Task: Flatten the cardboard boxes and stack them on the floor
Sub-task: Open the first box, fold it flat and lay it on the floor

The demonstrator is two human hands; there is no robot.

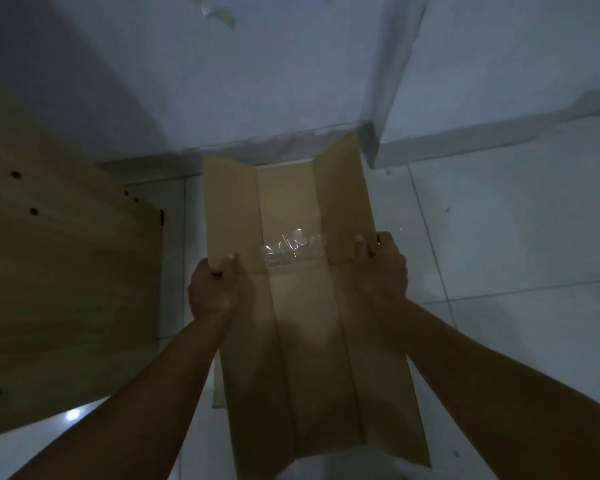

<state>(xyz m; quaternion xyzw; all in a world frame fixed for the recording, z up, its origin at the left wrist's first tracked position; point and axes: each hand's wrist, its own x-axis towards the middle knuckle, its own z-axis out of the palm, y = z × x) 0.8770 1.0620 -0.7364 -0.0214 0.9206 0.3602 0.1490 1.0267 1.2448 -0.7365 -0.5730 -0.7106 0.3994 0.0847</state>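
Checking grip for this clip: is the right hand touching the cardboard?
Touching. The head view shows the right hand gripping the cardboard's right edge, thumb pressed on its face; the left hand grips the opposite edge.

Both forearms are bare, with no sleeves in view. The left hand (212,292) and right hand (381,268) wear no gloves, rings or watch.

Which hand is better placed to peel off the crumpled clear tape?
Probably the left hand: its thumb rests beside the tape on the cardboard box. The right hand grips the far edge, beyond a fold.
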